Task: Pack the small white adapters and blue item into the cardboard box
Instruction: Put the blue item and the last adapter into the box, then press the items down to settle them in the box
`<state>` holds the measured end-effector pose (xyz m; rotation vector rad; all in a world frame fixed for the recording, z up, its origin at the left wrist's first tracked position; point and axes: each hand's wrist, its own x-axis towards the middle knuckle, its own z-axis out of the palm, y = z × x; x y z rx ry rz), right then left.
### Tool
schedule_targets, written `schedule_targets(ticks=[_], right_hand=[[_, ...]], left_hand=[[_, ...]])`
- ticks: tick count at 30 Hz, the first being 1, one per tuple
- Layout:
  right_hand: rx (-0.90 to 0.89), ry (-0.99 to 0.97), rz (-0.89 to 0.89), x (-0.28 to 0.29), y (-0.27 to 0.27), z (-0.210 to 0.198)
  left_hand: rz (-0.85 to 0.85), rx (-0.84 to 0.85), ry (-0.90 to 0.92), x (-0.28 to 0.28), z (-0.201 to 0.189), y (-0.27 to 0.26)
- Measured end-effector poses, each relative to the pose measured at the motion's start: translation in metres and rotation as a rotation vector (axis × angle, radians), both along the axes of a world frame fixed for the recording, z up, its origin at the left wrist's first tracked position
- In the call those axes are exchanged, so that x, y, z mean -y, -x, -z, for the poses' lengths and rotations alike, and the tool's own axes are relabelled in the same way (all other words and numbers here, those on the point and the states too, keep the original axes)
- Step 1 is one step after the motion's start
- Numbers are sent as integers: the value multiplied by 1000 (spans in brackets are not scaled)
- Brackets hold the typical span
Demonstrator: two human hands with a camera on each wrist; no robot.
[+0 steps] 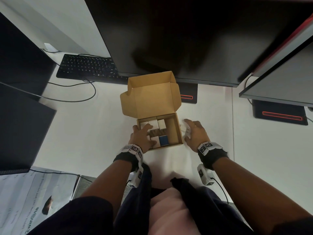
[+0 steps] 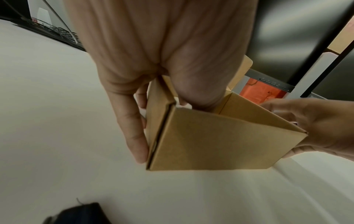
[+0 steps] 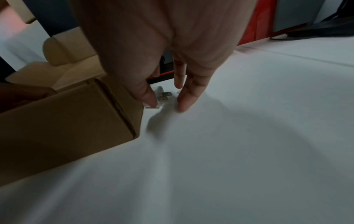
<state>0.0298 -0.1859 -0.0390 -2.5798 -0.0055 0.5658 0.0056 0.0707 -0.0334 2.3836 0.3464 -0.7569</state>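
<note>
Cardboard box (image 1: 176, 131) frame centre on white surface (image 1: 84, 133), lid up. My left hand (image 1: 142, 136) reaches inside, fingers (image 1: 148, 127) spread loose over white adapters (image 1: 160, 123), hiding several; thumb outside left wall. Blue item (image 1: 164, 140) in box's lower row. My right hand (image 1: 194, 131) right of box, fingers (image 3: 184, 101) closing round blurred loose adapter (image 3: 162, 97); grip unclear.

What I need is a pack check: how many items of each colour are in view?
White adapters in the cardboard box: 5 (one partly under left hand)
White adapter under right hand, on table: 1
Blue item: 1
Total: 7
</note>
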Motion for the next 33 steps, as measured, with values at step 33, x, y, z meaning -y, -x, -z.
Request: schedule_targets(ticks=[33], right_hand=[[-16,288,-168,-115,-33,-31]], left_hand=[[37,6,9,2,-7,2]])
